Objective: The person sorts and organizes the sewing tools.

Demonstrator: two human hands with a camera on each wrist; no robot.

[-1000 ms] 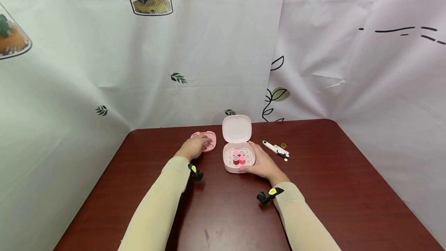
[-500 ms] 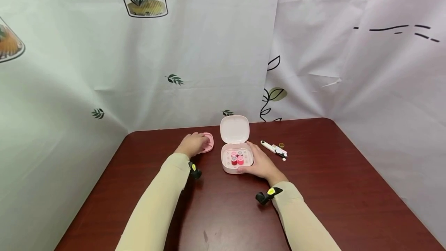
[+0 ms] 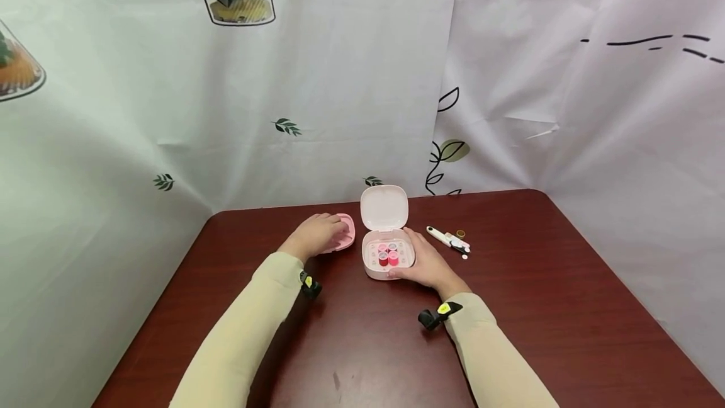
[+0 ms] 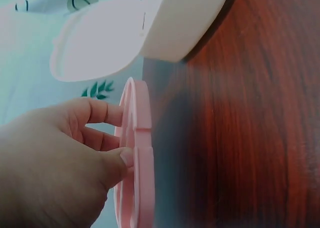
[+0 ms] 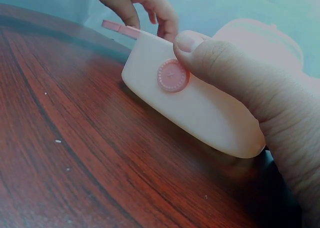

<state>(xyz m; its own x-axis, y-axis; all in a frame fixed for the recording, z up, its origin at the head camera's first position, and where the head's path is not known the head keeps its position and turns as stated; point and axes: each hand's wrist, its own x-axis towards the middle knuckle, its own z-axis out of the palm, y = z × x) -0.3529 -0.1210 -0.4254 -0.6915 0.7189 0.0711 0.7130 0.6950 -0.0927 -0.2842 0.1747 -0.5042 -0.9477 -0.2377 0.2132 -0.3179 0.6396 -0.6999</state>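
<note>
A pale pink sewing box [image 3: 370,271] stands with its lid [image 3: 384,208] raised at the back. Several thread spools [image 3: 388,255] in reds and pinks sit inside it. My right hand [image 3: 427,264] grips the box's right side, thumb at the front rim by a round button-shaped catch [image 5: 173,75]. Left of the box, my left hand [image 3: 314,236] holds a shallow pink tray [image 3: 350,232], with thumb and fingers reaching inside its rim. In the left wrist view the tray [image 4: 144,188] appears raised off the table. What the fingertips pinch inside it is partly hidden.
Right of the box lie a white-handled tool [image 3: 439,236], a small yellowish ring [image 3: 460,233] and small white pieces [image 3: 465,257]. The reddish-brown table [image 3: 374,345] meets a printed cloth backdrop [image 3: 351,80] behind.
My left hand has shifted the pink tray slightly right, closer to the box. My right hand keeps its grip on the box, which stays in place.
</note>
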